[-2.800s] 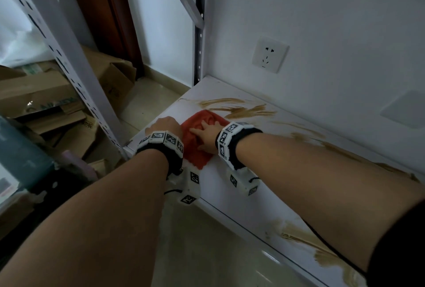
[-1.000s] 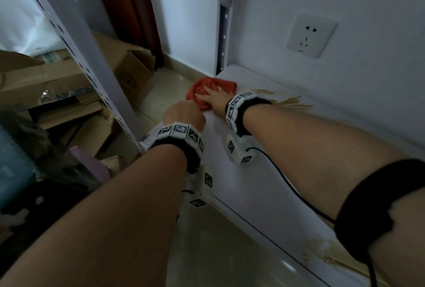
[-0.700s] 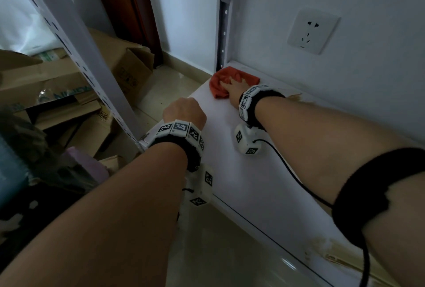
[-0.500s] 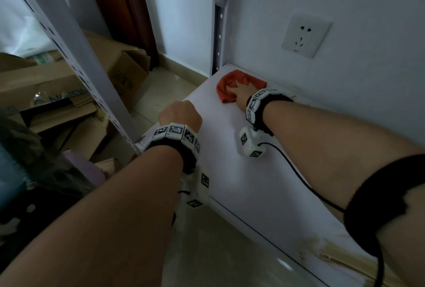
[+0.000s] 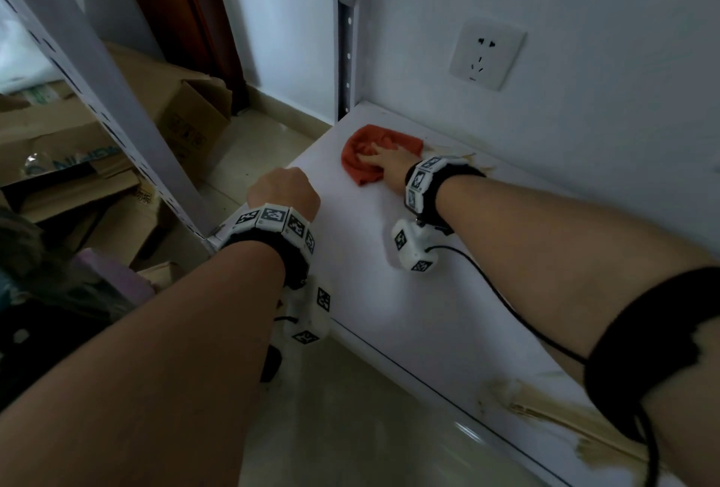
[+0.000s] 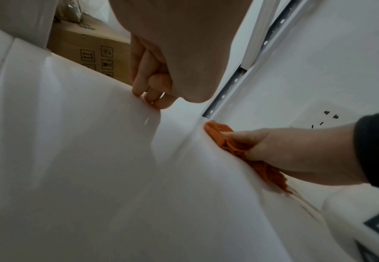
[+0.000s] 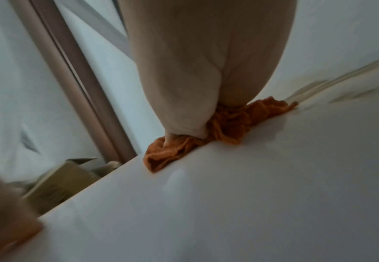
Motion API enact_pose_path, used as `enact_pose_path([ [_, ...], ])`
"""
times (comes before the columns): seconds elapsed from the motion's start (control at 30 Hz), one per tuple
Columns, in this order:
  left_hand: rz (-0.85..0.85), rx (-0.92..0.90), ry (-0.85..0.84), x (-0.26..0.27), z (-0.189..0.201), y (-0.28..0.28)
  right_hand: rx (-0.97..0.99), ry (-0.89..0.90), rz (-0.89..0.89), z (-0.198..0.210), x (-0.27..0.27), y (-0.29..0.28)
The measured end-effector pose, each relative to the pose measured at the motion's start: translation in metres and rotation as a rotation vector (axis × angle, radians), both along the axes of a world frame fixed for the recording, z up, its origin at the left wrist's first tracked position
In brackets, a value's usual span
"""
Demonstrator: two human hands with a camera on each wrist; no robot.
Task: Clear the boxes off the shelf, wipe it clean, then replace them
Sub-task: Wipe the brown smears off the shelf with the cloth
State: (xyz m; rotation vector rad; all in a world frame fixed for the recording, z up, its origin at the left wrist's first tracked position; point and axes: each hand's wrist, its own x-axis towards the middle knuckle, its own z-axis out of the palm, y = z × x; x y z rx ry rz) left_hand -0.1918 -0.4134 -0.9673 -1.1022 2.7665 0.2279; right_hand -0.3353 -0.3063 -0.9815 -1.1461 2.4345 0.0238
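An orange cloth lies bunched on the white shelf, close to its back left corner. My right hand presses flat on the cloth, fingers stretched over it; the left wrist view shows the cloth squeezed under the palm. My left hand is a fist resting on the shelf's left edge, and its curled fingers hold nothing. Cardboard boxes stand on the floor to the left, off the shelf.
Brown streaks remain at the shelf's front right, and a small streak at the back by my right wrist. A slanted white upright stands left, a rear post in the corner. A wall socket sits above the shelf.
My right hand has slid the cloth from mid-shelf to the back left corner, and the brown streaks there are gone. The left fist has stayed on the shelf's edge.
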Motion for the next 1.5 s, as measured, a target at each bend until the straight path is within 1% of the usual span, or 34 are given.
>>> enact_pose_path([
  [0.07, 0.000, 0.003, -0.001, 0.000, 0.001, 0.000, 0.020, 0.026, -0.111, -0.001, -0.019, 0.014],
  [0.13, 0.003, 0.009, 0.005, 0.000, 0.001, 0.000, 0.026, 0.013, -0.204, 0.001, -0.029, 0.023],
  [0.23, 0.006, 0.000, 0.004, -0.001, 0.001, 0.001, -0.009, -0.027, -0.196, -0.001, -0.024, 0.018],
  [0.3, 0.006, -0.006, -0.007, -0.001, 0.000, 0.002, -0.087, -0.115, -0.217, -0.001, -0.009, 0.008],
  [0.37, 0.003, -0.007, -0.004, 0.000, 0.000, 0.003, -0.151, -0.172, -0.200, -0.005, 0.011, -0.007],
  [0.43, 0.006, 0.000, 0.014, 0.001, 0.000, 0.003, -0.198, -0.274, -0.212, -0.008, 0.029, -0.021],
  [0.53, 0.007, 0.003, 0.018, 0.001, 0.000, 0.004, -0.216, -0.304, -0.132, -0.010, 0.032, -0.023],
  [0.6, 0.009, -0.002, 0.008, 0.001, 0.000, 0.004, -0.184, -0.258, -0.109, -0.012, 0.018, -0.014],
  [0.7, 0.009, -0.005, -0.013, -0.001, 0.000, 0.004, -0.121, -0.074, -0.092, -0.011, -0.003, 0.000],
  [0.9, 0.002, -0.021, -0.018, -0.005, 0.000, 0.003, -0.077, 0.047, -0.202, -0.005, -0.034, 0.025],
  [1.0, -0.009, -0.025, -0.016, -0.005, -0.002, 0.001, -0.034, 0.059, -0.316, 0.000, -0.044, 0.036],
  [1.07, -0.012, -0.023, -0.020, -0.005, -0.002, 0.000, -0.001, 0.071, -0.345, 0.003, -0.041, 0.038],
  [1.17, -0.014, -0.030, -0.028, -0.006, -0.002, 0.001, -0.060, 0.046, -0.303, 0.002, -0.026, 0.035],
  [1.23, -0.014, -0.028, -0.035, -0.006, 0.000, 0.003, -0.082, 0.029, -0.234, 0.002, -0.013, 0.026],
  [1.4, -0.004, -0.017, -0.026, -0.004, 0.000, 0.006, -0.009, -0.079, -0.038, -0.002, 0.022, -0.011],
  [1.47, -0.001, -0.012, -0.012, -0.003, 0.000, 0.009, -0.021, -0.121, -0.017, -0.008, 0.022, -0.010],
  [1.5, 0.002, -0.011, -0.011, -0.002, 0.000, 0.010, -0.067, -0.153, -0.020, -0.011, 0.020, -0.005],
])
